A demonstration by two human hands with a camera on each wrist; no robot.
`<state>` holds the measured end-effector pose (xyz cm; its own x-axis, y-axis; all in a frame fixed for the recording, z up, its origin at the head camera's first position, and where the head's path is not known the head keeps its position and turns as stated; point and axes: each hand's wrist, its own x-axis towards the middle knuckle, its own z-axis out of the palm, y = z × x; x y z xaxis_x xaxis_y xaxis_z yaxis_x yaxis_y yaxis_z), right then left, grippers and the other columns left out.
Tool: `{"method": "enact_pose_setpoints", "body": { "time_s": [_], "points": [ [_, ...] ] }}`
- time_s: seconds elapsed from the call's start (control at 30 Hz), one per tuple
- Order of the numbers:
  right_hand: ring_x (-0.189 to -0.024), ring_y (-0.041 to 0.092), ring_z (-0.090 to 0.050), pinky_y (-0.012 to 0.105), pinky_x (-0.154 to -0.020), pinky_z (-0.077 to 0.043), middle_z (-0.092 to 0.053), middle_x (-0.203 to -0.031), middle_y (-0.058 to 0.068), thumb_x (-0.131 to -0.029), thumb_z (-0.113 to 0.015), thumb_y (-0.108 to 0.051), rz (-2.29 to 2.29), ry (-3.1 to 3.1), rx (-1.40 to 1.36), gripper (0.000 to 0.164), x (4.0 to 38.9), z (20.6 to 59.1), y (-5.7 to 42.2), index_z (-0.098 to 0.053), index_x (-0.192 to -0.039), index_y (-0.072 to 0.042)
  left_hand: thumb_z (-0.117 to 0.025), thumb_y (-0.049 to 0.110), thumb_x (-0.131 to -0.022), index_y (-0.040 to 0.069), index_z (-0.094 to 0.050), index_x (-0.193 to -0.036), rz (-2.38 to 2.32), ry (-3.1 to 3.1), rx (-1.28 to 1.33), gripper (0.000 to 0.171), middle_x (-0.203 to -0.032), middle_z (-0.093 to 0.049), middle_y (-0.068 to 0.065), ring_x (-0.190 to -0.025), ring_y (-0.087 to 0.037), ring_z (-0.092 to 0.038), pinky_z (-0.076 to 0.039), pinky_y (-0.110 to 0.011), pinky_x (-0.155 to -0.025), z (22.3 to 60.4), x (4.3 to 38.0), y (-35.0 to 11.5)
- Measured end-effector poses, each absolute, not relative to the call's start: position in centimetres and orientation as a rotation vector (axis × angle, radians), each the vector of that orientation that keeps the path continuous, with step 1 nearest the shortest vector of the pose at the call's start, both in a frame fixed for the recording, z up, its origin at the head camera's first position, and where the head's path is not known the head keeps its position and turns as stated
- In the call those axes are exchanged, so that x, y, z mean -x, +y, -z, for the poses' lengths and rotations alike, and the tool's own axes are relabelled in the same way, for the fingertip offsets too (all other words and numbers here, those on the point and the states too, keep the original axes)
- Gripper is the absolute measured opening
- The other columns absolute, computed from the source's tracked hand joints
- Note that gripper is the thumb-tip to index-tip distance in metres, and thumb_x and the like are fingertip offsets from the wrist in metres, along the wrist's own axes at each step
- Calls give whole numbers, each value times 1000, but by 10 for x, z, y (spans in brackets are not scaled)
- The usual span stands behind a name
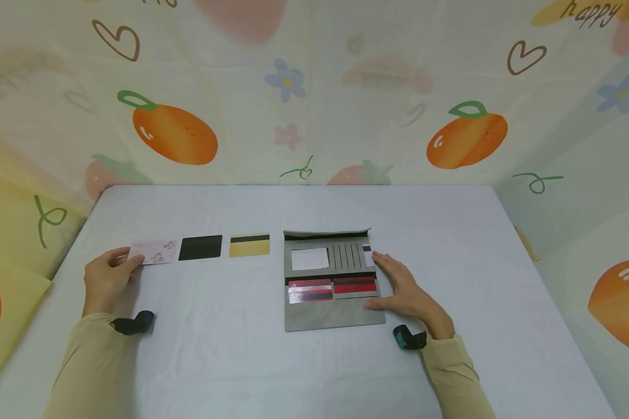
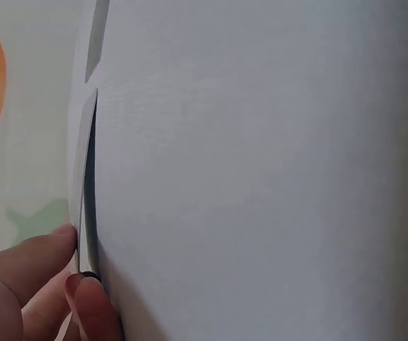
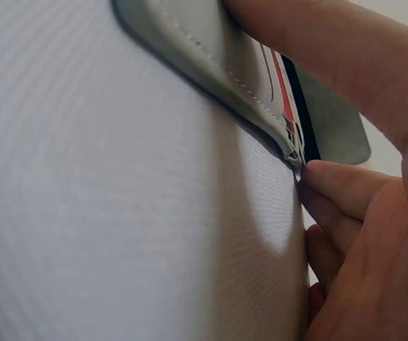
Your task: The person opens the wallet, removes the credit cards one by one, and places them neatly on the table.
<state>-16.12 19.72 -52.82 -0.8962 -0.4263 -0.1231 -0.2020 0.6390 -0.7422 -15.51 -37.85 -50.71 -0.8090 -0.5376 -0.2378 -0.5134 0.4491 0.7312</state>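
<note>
In the head view my left hand (image 1: 107,278) pinches the near-left corner of a pale pink patterned card (image 1: 153,252). The left wrist view shows this card (image 2: 85,163) tilted, its held end slightly raised from the cloth. An open grey wallet (image 1: 314,317) lies flat at the middle. Two red striped cards (image 1: 310,290) sit in its lower pockets, a white panel (image 1: 310,259) in the upper half. My right hand (image 1: 411,294) rests at the wallet's right edge, thumb on its lower part, fingertips by a white card with a dark stripe (image 1: 368,259).
A black card (image 1: 200,248) and a gold card with a dark stripe (image 1: 249,245) lie in a row between the pink card and the wallet. White cloth (image 1: 215,361) covers the table. A fruit-printed curtain (image 1: 314,105) hangs behind it.
</note>
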Motion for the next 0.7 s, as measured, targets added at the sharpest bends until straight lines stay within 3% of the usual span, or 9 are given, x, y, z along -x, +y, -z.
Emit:
{"method": "enact_pose_setpoints", "body": {
  "time_s": [0.43, 0.7],
  "points": [
    [-151, 43, -13, 70, -115, -13, -25, -162, 18, -74, -85, -35, 1120, 2571, 513, 104, 160, 527, 197, -27, -156, -5, -61, 33, -97, 2, -43, -148, 1263, -2709, -982, 62, -108, -54, -6, -57, -2, -57, -48, -19, -54, 507, 157, -378],
    [-151, 43, -12, 71, -115, -12, -24, -163, 18, -74, -84, -35, 1116, 2567, 506, 105, 161, 528, 198, -26, -156, -5, -62, 34, -96, 2, -47, -145, 1265, -2704, -959, 60, -95, -51, 2, -56, -1, -56, -47, -20, -54, 508, 157, -377]
  ]
}}
